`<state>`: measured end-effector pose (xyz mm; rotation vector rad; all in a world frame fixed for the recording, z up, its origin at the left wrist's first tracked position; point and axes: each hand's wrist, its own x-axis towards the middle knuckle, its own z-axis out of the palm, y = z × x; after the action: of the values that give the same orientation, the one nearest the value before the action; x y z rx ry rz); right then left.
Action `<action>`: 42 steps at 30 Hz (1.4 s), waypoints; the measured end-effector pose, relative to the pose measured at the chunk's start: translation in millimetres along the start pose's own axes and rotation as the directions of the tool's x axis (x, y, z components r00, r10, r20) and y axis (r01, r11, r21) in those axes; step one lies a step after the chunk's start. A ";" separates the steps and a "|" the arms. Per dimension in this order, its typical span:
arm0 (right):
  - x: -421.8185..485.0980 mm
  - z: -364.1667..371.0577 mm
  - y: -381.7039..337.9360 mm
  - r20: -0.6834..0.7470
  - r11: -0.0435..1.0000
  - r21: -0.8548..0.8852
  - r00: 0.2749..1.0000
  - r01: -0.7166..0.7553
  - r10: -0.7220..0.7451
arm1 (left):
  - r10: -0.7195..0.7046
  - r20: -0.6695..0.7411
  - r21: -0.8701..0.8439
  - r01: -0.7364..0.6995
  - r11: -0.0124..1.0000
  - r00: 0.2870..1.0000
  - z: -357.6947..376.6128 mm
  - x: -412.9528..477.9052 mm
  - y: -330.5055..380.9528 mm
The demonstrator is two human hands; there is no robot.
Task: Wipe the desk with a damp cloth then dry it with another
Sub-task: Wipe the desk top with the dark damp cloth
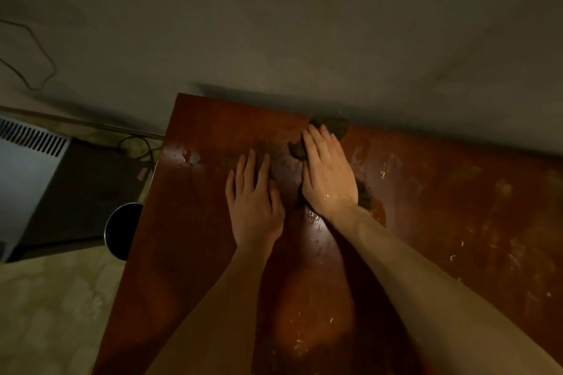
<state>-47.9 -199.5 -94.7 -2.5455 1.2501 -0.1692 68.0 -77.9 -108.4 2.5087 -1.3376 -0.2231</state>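
At far left, one thin dark cable [33,49] is hanging in a loose loop against the plain, matte wall [304,24]. Below it, one grey box [27,167] with a row of narrow vent slots is standing on the pale, mottled floor [54,307]. One round black container [122,230] with a thin shiny rim is sitting just beside the desk's left edge, partly tucked under it.

One desk [457,207] of reddish-brown, glossy wood is filling the lower right. Its left edge is running on a slant toward the viewer, and its far edge is meeting the wall. Wet patches are shining near its left corner and between the forearms.

Two bare hands are lying on the top. The left hand [254,201] is resting flat on the wood with its fingers straight and slightly spread, gripping nothing. Whether any cloth is reaching under its fingertips cannot be told in the dark patch there. The right hand [327,173] is pressing palm-down, fingers straight and together, on one dark, crumpled cloth [332,126]. This cloth is lying near the far edge, just touching the wall, with rumpled folds showing beyond the fingertips and beside the wrist.

Right of the hands, a broad stretch of desk is lying open, dull and smeared, with small pale flecks [382,174] scattered across it.
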 end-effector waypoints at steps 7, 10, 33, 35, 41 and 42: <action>-115.5 12.5 -55.2 0.094 0.999 0.044 0.996 0.006 -0.010 | -0.009 0.042 -0.079 0.012 0.997 0.999 -2.4 -0.7 -0.6; -112.6 19.2 -53.7 0.032 0.996 -0.004 0.995 -0.094 0.094 | -0.010 0.041 -0.139 0.016 0.990 0.999 -6.0 -0.6 -1.9; -183.7 48.6 -121.7 -0.219 0.770 0.056 0.745 -0.636 0.631 | 0.178 0.050 -0.292 -0.156 0.944 0.983 -2.8 -1.4 -19.5; -194.7 54.8 -142.6 -0.189 0.831 0.014 0.815 -0.556 0.548 | 0.178 0.046 -0.274 -0.159 0.948 0.983 -2.3 -1.6 -18.8; -257.7 60.0 -172.9 -0.114 0.890 0.021 0.884 -0.455 0.454 | 0.179 0.051 -0.254 -0.161 0.954 0.983 -3.4 -1.8 -18.0; -259.0 59.9 -169.9 -0.128 0.873 0.042 0.864 -0.486 0.487 | 0.181 0.049 -0.253 -0.163 0.954 0.982 -3.4 -1.0 -17.7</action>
<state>-65.1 115.5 -91.0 -2.1484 1.8935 -0.2335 82.2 -67.0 -111.0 2.1843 -1.4488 -0.4187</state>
